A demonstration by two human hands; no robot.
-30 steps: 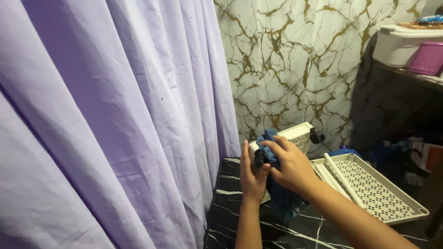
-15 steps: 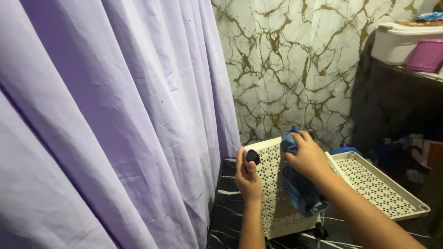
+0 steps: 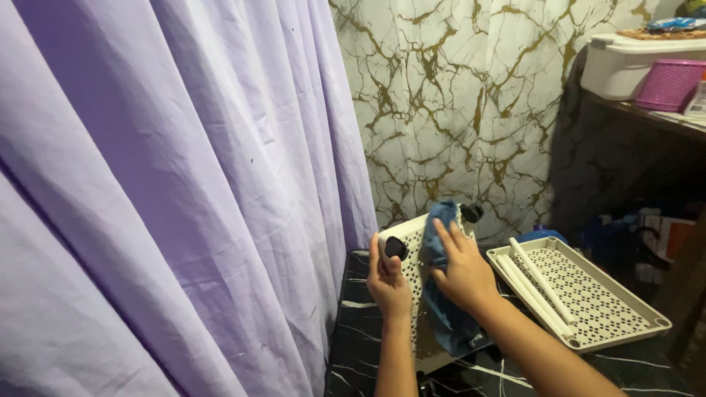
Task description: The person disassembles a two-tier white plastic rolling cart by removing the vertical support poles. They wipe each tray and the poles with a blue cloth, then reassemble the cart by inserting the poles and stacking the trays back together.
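Gripping upright perforated tray (image 3: 413,257): left hand (image 3: 388,283), fingers closed on its edge | right hand (image 3: 463,270) presses blue cloth (image 3: 445,294), fingers spread | tray's lower part hidden.

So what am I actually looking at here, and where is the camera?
There is no machine: a person wears one camera on the head, looking down at their own bare hands. The left hand grips the edge of a cream perforated plastic tray stood upright, close to a black caster wheel on its corner. The right hand presses a blue cloth flat against that tray. A second perforated tray lies flat to the right on the black marbled surface. A lilac curtain hangs on the left, with a white and gold marbled wall behind.
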